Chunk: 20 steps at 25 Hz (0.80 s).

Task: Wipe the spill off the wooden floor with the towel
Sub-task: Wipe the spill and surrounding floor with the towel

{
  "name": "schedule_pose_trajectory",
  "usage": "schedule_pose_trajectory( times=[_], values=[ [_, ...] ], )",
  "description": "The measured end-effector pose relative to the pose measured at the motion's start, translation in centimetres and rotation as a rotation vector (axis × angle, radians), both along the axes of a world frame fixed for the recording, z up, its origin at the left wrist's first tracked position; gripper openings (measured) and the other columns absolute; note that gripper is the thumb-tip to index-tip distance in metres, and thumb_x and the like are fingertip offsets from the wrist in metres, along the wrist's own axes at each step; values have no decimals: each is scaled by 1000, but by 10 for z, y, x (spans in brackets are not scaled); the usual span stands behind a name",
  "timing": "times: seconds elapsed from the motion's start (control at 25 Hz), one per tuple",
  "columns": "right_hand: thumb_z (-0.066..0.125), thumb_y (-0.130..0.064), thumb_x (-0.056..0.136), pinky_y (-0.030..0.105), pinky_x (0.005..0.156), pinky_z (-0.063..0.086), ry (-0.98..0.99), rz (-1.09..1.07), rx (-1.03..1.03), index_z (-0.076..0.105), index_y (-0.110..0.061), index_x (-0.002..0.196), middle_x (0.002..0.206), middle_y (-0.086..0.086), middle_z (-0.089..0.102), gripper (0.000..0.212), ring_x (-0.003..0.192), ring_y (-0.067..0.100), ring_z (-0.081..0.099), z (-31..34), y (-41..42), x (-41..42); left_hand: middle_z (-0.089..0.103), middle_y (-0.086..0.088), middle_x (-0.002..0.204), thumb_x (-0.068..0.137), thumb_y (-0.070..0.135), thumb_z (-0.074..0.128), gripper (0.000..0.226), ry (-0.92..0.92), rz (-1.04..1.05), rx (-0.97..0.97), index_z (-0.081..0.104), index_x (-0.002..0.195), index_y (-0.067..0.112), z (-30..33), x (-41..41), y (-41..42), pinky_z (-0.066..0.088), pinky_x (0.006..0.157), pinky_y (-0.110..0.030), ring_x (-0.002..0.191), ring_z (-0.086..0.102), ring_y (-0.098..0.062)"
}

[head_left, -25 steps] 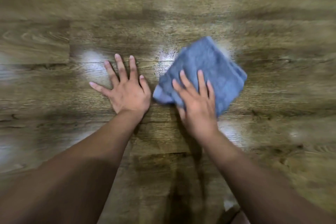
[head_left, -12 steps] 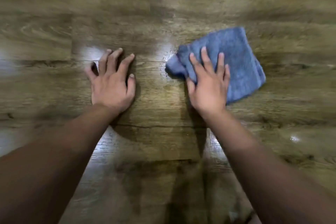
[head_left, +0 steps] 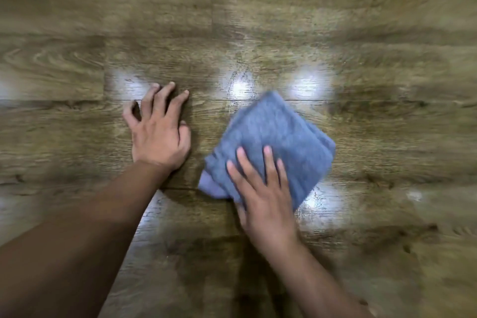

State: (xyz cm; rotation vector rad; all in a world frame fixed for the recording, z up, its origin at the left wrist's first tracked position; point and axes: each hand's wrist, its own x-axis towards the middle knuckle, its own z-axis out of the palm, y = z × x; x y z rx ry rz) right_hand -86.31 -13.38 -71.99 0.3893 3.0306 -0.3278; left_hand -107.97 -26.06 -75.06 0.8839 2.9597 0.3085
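Right hand (head_left: pixel 265 204) presses flat, fingers straight, on the folded blue towel (head_left: pixel 273 142) to drive it over wet sheen (head_left: pixel 241 85) on wooden floor (head_left: pixel 387 20); left hand (head_left: pixel 157 134), fingers loosely bent & holding nothing, props bodyweight beside it.

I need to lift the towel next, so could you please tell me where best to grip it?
Pinch the far corner of the towel, coming from above: it lies flat and folded, and the right hand covers its near edge.

Towel (head_left: pixel 273 137) edges motion-blurred
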Motion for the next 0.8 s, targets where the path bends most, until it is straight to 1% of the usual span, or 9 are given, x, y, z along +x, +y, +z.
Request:
schedule_pose_trajectory(
  times=[0.08, 0.16, 0.24, 0.28, 0.4, 0.52, 0.6, 0.68, 0.8],
  values=[
    [51, -31, 89, 59, 117, 22, -41, 18, 26, 42, -27, 151, 164, -3, 27, 63, 152, 41, 14, 0, -13, 33, 38, 0, 157, 80, 34, 42, 64, 0, -2, 10, 49, 144, 27, -1, -1, 0, 20, 113, -62, 151, 24, -25],
    [50, -34, 89, 59, 116, 25, -69, 46, 33, 43, -27, 151, 163, -2, 31, 63, 150, 42, 19, 2, -3, 26, 38, 0, 157, 81, 34, 41, 63, -2, 2, 17, 49, 143, 27, 0, -1, 0, 19, 114, -63, 151, 24, -25],
    [51, -34, 89, 60, 117, 24, -52, 12, 28, 44, -26, 151, 162, 0, 33, 63, 149, 43, 22, 5, 21, -11, 39, 0, 157, 81, 34, 41, 63, -4, 4, 27, 49, 142, 26, 0, -1, 0, 19, 113, -63, 150, 26, -26],
    [52, -34, 90, 59, 118, 21, -34, -46, 19, 44, -26, 151, 162, 0, 32, 62, 150, 42, 21, 5, 36, -38, 39, 0, 157, 80, 34, 41, 63, 5, 6, 28, 50, 142, 26, 0, -1, 0, 20, 113, -63, 150, 26, -26],
    [50, -37, 98, 52, 123, 9, -41, -297, 1, 34, -34, 155, 166, -8, 21, 59, 153, 38, 8, 2, 82, -130, 40, 0, 156, 78, 34, 41, 63, 26, 4, 23, 49, 141, 27, -2, 1, 1, 21, 112, -62, 149, 28, -26],
    [46, -41, 101, 49, 124, 3, -71, -351, 28, 28, -36, 156, 167, -13, 14, 59, 153, 39, -1, 0, 90, -182, 41, 0, 155, 78, 34, 42, 63, 30, 1, 35, 49, 140, 28, -2, -1, 1, 22, 112, -62, 149, 28, -26],
    [46, -37, 100, 48, 124, 2, -39, -264, 44, 28, -34, 157, 167, -13, 14, 60, 153, 39, 0, 2, 70, -170, 42, 0, 156, 78, 34, 42, 64, 23, 1, 39, 50, 140, 27, 0, -1, 1, 22, 112, -63, 149, 29, -26],
    [47, -32, 99, 47, 124, 6, 3, -122, 16, 34, -30, 156, 166, -11, 18, 58, 154, 38, 5, 4, 41, -132, 42, -1, 156, 76, 34, 43, 65, 23, 3, 42, 52, 140, 26, 2, 0, 1, 22, 113, -63, 149, 29, -27],
    [56, -22, 97, 51, 121, 21, 32, -25, -24, 45, -25, 151, 163, -8, 29, 55, 152, 36, 17, 4, 13, -57, 44, -1, 155, 75, 32, 42, 67, 6, -3, 66, 54, 140, 26, 4, -1, -1, 20, 113, -61, 149, 30, -27]
  ],
)
